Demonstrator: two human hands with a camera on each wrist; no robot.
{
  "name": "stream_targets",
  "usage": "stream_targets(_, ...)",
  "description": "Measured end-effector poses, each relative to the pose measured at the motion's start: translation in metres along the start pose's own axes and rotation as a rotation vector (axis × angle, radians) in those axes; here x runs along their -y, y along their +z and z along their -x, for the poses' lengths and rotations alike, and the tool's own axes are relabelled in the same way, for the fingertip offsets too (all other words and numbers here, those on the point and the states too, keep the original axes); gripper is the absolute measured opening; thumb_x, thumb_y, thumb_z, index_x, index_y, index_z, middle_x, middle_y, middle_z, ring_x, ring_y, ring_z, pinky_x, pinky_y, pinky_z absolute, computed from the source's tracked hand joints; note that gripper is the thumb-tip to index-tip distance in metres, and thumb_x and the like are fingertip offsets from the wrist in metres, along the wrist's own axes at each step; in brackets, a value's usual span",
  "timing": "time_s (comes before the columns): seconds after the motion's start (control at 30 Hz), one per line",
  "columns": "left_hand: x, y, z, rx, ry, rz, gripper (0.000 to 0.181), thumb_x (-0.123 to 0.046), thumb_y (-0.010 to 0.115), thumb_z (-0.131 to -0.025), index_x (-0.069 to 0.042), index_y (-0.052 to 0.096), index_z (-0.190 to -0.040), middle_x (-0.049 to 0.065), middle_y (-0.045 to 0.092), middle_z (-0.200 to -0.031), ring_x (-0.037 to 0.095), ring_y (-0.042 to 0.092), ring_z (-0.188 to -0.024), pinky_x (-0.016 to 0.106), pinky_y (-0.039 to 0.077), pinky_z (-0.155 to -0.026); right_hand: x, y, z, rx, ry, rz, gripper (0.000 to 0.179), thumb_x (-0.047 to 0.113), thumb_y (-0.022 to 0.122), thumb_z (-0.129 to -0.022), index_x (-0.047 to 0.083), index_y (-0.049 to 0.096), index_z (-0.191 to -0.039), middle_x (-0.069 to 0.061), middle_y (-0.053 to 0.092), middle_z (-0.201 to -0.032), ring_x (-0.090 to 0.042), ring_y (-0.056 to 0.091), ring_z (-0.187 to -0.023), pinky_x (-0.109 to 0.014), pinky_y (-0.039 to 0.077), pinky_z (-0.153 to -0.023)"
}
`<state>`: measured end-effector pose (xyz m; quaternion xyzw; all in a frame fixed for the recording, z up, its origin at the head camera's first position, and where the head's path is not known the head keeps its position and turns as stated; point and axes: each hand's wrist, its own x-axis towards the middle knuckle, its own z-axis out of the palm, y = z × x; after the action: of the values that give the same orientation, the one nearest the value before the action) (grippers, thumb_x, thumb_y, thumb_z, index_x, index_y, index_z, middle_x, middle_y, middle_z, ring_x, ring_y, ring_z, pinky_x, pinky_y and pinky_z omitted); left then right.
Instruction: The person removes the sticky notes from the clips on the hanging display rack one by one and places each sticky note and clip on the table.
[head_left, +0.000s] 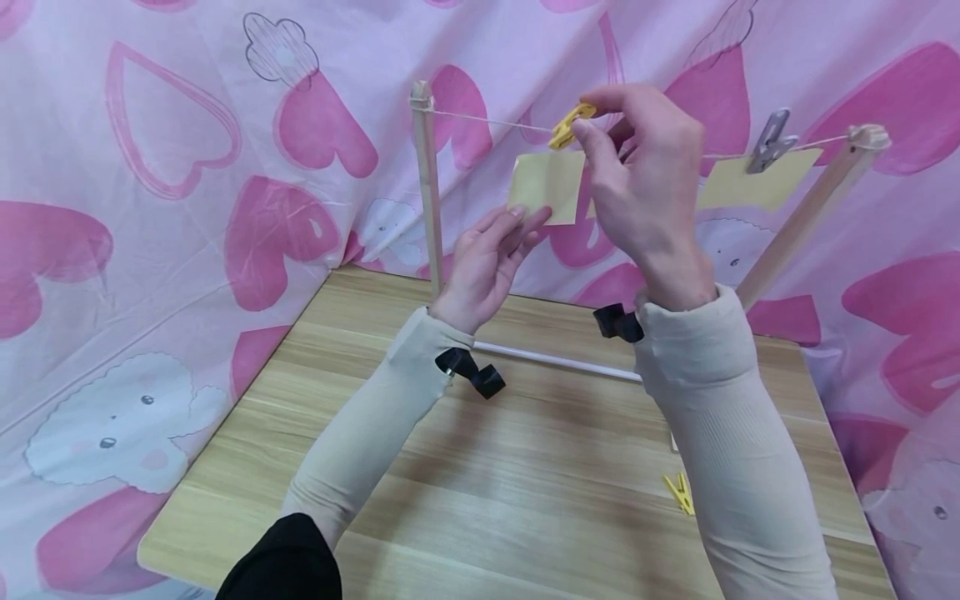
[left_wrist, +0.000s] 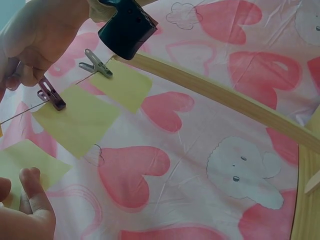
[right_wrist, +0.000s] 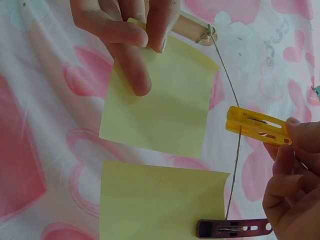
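Note:
My left hand (head_left: pixel 487 267) pinches a square yellow paper note (head_left: pixel 547 187) near its lower edge, holding it just below a thin string (head_left: pixel 487 122). Between thumb and fingertips, my right hand (head_left: pixel 652 175) grips a yellow clothespin (head_left: pixel 572 127). The right wrist view has this clothespin (right_wrist: pixel 245 122) overlapping the string, apart from the held note (right_wrist: pixel 165 110). Beside it a second yellow note (right_wrist: pixel 155 200) hangs from a dark purple clothespin (right_wrist: pixel 212 228). Farther right along the string, a grey clothespin (head_left: pixel 768 146) holds a third note (head_left: pixel 757 182).
Two wooden posts, a left post (head_left: pixel 429 183) and a right post (head_left: pixel 802 221), carry the string. A white rod (head_left: pixel 558 361) lies low between them. Another yellow clothespin (head_left: pixel 681 493) lies on the wooden table (head_left: pixel 525 467). Behind hangs a pink heart-patterned cloth (head_left: pixel 172 100).

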<state>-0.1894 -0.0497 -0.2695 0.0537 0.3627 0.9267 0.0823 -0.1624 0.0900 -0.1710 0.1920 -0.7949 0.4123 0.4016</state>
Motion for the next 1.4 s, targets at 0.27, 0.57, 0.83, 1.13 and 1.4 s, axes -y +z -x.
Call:
stream_targets(0.27, 0.002, -0.002, 0.000, -0.003, -0.003, 0.011, 0.018, -0.004, 0.052, -0.098, -0.007, 0.064, -0.085, 0.005, 0.071, -0.091, 0.017, 0.070, -0.100, 0.031, 0.049, -0.100, -0.002, 0.001, 0.000, -0.031, -0.013, 0.008, 0.018, 0.007, 0.063, -0.092, -0.002, 0.071, -0.105, -0.011, 0.072, -0.095, 0.005, 0.046, -0.062, -0.015, 0.038, -0.060)
stream_targets(0.57, 0.004, -0.003, 0.000, -0.017, -0.016, 0.029, 0.019, -0.004, 0.050, -0.098, -0.006, 0.064, -0.086, 0.006, 0.073, -0.091, 0.017, 0.071, -0.097, 0.038, 0.041, -0.109, -0.007, 0.004, 0.001, -0.037, -0.006, 0.019, 0.017, 0.007, 0.064, -0.091, -0.002, 0.071, -0.102, -0.012, 0.072, -0.094, 0.006, 0.046, -0.062, -0.014, 0.038, -0.060)
stream_targets(0.83, 0.003, -0.004, 0.001, -0.008, 0.000, 0.023, 0.019, -0.004, 0.051, -0.098, -0.006, 0.063, -0.084, 0.007, 0.072, -0.091, 0.015, 0.071, -0.093, 0.023, 0.055, -0.085, -0.006, 0.003, 0.002, -0.043, -0.002, 0.017, 0.018, 0.009, 0.062, -0.092, -0.002, 0.070, -0.104, -0.012, 0.071, -0.093, 0.004, 0.046, -0.064, -0.015, 0.038, -0.061)
stream_targets(1.13, 0.002, -0.004, 0.003, 0.006, 0.029, -0.032, 0.014, -0.003, 0.052, -0.098, -0.005, 0.064, -0.091, 0.009, 0.071, -0.097, 0.016, 0.071, -0.098, 0.036, 0.046, -0.105, -0.004, -0.003, 0.003, -0.052, 0.020, 0.024, 0.018, 0.012, 0.063, -0.093, 0.000, 0.070, -0.104, -0.011, 0.071, -0.095, 0.004, 0.045, -0.062, -0.014, 0.038, -0.061)
stream_targets(1.4, -0.004, -0.004, 0.009, 0.031, 0.075, -0.099, 0.021, 0.002, 0.051, -0.096, 0.006, 0.059, -0.115, 0.024, 0.063, -0.120, 0.016, 0.071, -0.095, 0.039, 0.045, -0.102, -0.006, -0.013, 0.005, -0.064, 0.022, 0.057, 0.024, 0.019, 0.061, -0.095, 0.002, 0.068, -0.110, -0.012, 0.067, -0.092, 0.003, 0.042, -0.064, -0.013, 0.039, -0.062)
